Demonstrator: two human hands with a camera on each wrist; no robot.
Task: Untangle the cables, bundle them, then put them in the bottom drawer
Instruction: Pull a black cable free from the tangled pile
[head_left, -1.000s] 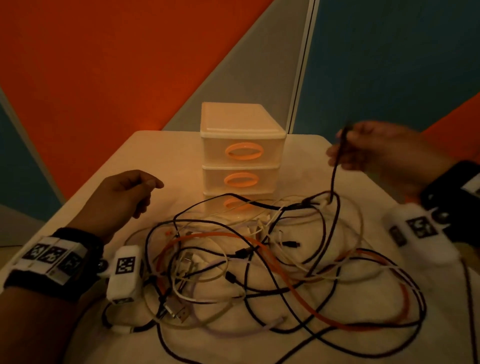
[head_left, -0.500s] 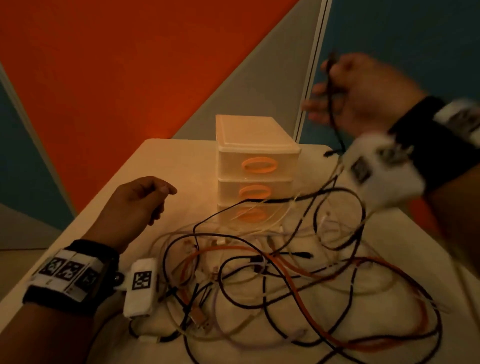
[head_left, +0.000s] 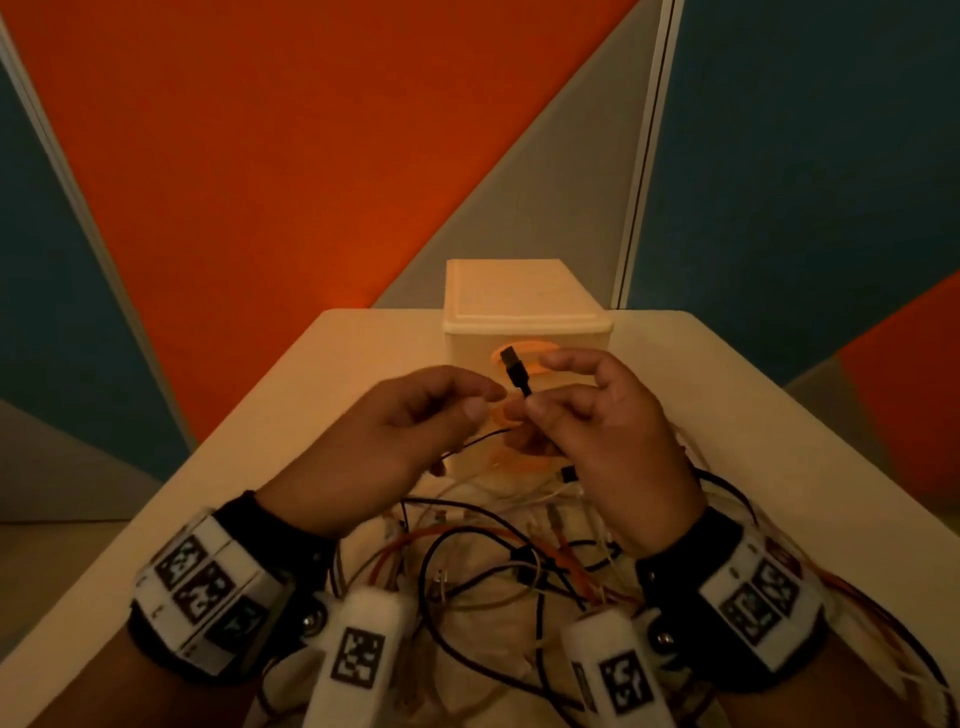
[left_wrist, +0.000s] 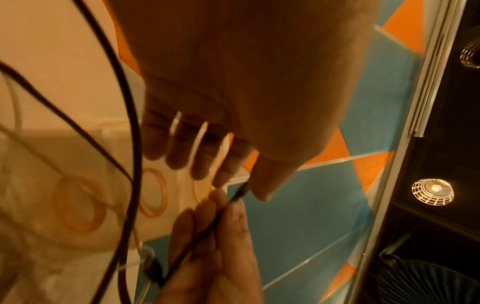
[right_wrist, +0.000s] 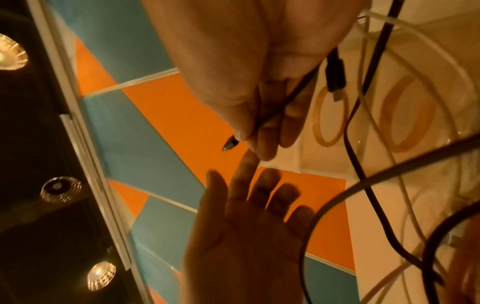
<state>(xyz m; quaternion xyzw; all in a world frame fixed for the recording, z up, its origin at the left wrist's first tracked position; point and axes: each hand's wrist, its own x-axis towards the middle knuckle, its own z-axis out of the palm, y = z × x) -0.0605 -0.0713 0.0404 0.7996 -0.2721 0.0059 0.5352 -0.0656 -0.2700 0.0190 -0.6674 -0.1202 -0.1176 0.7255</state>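
Observation:
My right hand (head_left: 530, 402) pinches a black cable (head_left: 525, 387) just below its USB plug (head_left: 513, 364), which it holds up in front of the cream drawer unit (head_left: 519, 301). My left hand (head_left: 480, 400) hovers beside it with relaxed fingers, its fingertips close to the right hand's fingers and gripping nothing. The right wrist view shows the cable (right_wrist: 293, 92) running under the thumb. A tangle of black, white and orange cables (head_left: 493, 561) lies on the table under both wrists. The lower drawers are hidden behind my hands.
The drawer unit stands at the far middle of the cream table (head_left: 322, 389), with bare tabletop on both sides of it. A second black plug (head_left: 569, 474) hangs under the right hand. Orange and blue wall panels stand behind.
The right hand came down from the upper right to the middle, with the cable end in it. The left hand rose from the table's left side to meet it.

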